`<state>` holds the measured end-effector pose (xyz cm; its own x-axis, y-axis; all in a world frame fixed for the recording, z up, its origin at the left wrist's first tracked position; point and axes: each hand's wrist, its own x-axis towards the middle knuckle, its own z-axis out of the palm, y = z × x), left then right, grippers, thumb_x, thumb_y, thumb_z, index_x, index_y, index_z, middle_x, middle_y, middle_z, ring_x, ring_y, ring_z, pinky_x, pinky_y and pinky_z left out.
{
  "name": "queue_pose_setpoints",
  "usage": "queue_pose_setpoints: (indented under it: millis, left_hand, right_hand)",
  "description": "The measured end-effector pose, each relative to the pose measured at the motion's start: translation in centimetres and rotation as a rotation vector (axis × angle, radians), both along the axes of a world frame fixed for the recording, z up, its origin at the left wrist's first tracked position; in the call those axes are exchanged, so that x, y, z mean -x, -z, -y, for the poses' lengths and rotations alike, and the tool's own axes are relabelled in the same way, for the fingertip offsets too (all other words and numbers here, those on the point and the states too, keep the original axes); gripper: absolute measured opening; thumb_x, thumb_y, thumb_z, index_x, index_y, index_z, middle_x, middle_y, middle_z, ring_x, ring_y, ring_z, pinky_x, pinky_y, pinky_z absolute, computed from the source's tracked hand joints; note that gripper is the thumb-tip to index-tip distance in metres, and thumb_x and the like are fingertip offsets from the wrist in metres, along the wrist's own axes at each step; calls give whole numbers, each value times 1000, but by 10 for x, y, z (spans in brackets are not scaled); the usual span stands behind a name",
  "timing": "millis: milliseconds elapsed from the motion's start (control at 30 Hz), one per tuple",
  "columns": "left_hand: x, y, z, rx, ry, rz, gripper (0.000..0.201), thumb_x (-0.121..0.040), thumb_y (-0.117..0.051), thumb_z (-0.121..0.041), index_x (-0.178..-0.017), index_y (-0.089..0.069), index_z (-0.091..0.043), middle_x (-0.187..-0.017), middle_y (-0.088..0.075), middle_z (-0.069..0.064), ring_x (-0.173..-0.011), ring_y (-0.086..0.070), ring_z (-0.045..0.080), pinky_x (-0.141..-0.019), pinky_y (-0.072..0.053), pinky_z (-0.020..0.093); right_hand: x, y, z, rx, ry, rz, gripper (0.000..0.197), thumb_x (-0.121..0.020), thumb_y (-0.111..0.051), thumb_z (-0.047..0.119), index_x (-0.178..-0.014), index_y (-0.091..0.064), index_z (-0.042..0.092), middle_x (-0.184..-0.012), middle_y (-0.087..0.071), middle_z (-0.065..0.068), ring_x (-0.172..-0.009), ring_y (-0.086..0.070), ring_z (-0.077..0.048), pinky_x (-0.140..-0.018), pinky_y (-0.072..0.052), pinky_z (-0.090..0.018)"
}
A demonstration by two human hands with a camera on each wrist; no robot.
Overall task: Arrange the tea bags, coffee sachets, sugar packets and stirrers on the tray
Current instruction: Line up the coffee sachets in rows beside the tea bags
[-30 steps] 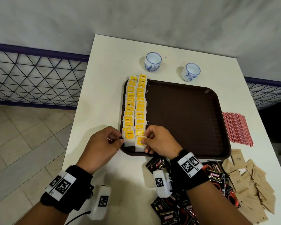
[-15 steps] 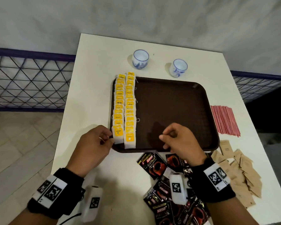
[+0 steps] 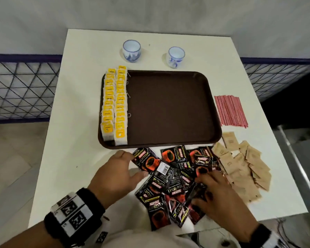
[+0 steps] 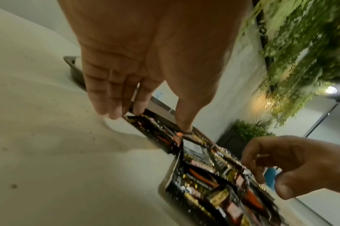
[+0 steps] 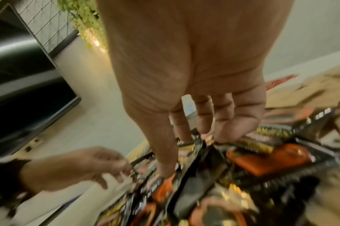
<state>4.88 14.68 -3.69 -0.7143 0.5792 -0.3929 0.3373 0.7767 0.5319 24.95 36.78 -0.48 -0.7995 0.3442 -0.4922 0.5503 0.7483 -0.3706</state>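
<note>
A brown tray (image 3: 170, 108) holds two columns of yellow-tagged tea bags (image 3: 115, 102) along its left side. Black coffee sachets (image 3: 170, 187) lie piled in front of it. My left hand (image 3: 132, 164) reaches in with straight fingers, its fingertips (image 4: 115, 110) and thumb touching the leftmost sachet (image 3: 147, 161). My right hand (image 3: 199, 190) sits on the pile, and in the blurred right wrist view thumb and fingers (image 5: 184, 134) pinch an upturned sachet (image 5: 196, 154). Brown sugar packets (image 3: 240, 167) and red stirrers (image 3: 230, 110) lie right of the tray.
Two small blue-and-white cups (image 3: 131, 50) (image 3: 175, 56) stand behind the tray. The white table (image 3: 75, 122) ends close to my body, and its right edge lies just past the sugar packets. A mesh railing (image 3: 23, 90) runs behind on the left.
Both hands left the tea bags at the tray's front left and came back toward me onto the coffee sachet pile. The head view shifted right.
</note>
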Motion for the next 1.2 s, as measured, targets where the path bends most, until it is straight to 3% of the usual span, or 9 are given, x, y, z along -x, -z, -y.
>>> queue_pose_setpoints:
  millis: [67, 167, 433, 567, 700, 800, 900, 1000, 1200]
  left_hand:
    - [-7, 6, -12, 25, -61, -29, 69, -78, -68, -71, -128, -55, -25, -130, -51, -7, -121, -54, 15, -93, -51, 33]
    - [-10, 12, -26, 68, -115, -67, 75, -75, -67, -74, -126, -55, -21, -129, -50, -2, -123, -52, 20, -95, -52, 40]
    - [-21, 17, -44, -73, -201, -5, 47, -71, -85, -35, -103, -53, -22, -101, -54, -5, -91, -57, 18, -76, -48, 34]
    - [-17, 12, -49, -103, -167, 116, 39, -83, -76, -16, -113, -54, -25, -94, -65, -10, -76, -62, 8, -63, -42, 17]
    - [-16, 8, -53, -115, -152, 176, 27, -95, -62, -16, -115, -59, -34, -94, -66, -15, -82, -66, 7, -64, -46, 11]
    - [-16, 5, -57, -165, -146, 283, 18, -101, -58, -28, -116, -63, -36, -100, -70, -11, -82, -69, 10, -73, -58, 26]
    - [-17, 2, -58, -194, -78, 447, 43, -87, -76, -41, -127, -59, -39, -109, -71, -15, -92, -71, 4, -82, -57, 27]
    - [-16, 4, -56, -156, 42, 509, 75, -72, -92, -28, -133, -51, -40, -118, -69, -17, -105, -67, -1, -93, -55, 27]
    - [-16, 7, -59, -173, 109, 492, 76, -65, -91, -12, -126, -54, -38, -119, -68, -15, -104, -67, 5, -91, -58, 37]
  right_hand:
    - [-2, 11, 5, 1, -67, 3, 58, -79, -75, 53, -130, -51, 37, -125, -31, 18, -110, -49, -4, -83, -36, -6]
    - [4, 23, 8, -9, -86, -32, 61, -81, -71, 58, -132, -50, 33, -130, -33, 10, -120, -46, -11, -98, -47, -21]
    - [20, 29, 1, 16, -158, -53, 48, -86, -72, 41, -126, -50, 24, -126, -36, 3, -110, -53, -17, -84, -43, -19]
    - [21, 25, -8, 149, -136, -41, 45, -91, -66, 34, -131, -48, 24, -125, -30, 9, -99, -58, -10, -81, -45, -15]
    - [23, 20, -13, 250, -76, -50, 41, -91, -65, 43, -125, -52, 24, -120, -31, 13, -92, -61, -8, -84, -52, -22]
    - [29, 24, -12, 255, -35, -49, 42, -88, -67, 50, -119, -52, 25, -116, -31, 13, -96, -56, -6, -87, -53, -27]
    - [35, 26, -10, 260, 0, -46, 42, -87, -71, 44, -118, -48, 26, -117, -27, 12, -91, -54, -7, -83, -52, -24]
    - [37, 29, -10, 270, 39, -79, 44, -87, -74, 35, -118, -45, 28, -119, -25, 11, -90, -55, -7, -81, -53, -22]
    - [38, 35, -12, 335, 106, -144, 54, -85, -77, 26, -126, -42, 33, -119, -27, 16, -86, -57, -5, -77, -56, -22]
